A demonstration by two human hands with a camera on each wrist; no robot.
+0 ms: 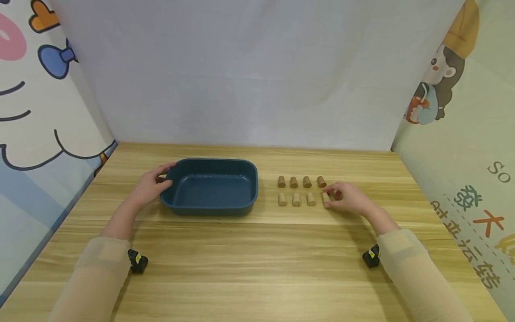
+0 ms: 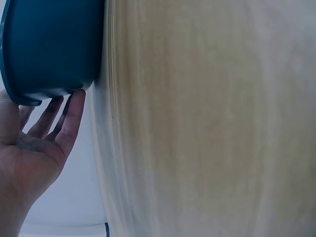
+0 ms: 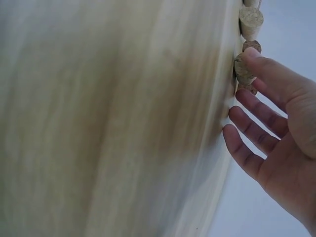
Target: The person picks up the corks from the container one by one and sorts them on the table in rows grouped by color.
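A dark blue rectangular basin (image 1: 215, 192) stands on the table, left of centre. My left hand (image 1: 149, 187) grips its left end, the thumb over the rim and the fingers against the outer wall, as the left wrist view shows. To the right of the basin stand corks in two rows. Across the rightmost pale cork (image 1: 326, 200) of the near row, my right hand (image 1: 349, 198) pinches with thumb and index finger. In the right wrist view that cork (image 3: 244, 70) shows beside the thumb tip, while the other fingers spread toward the tabletop.
Several darker brown corks (image 1: 307, 182) make up the far row. More pale corks (image 1: 296, 199) line the near row, left of my right hand. The wooden table (image 1: 257, 264) ends at a white cloth backdrop (image 1: 249, 80), with printed panels at both sides.
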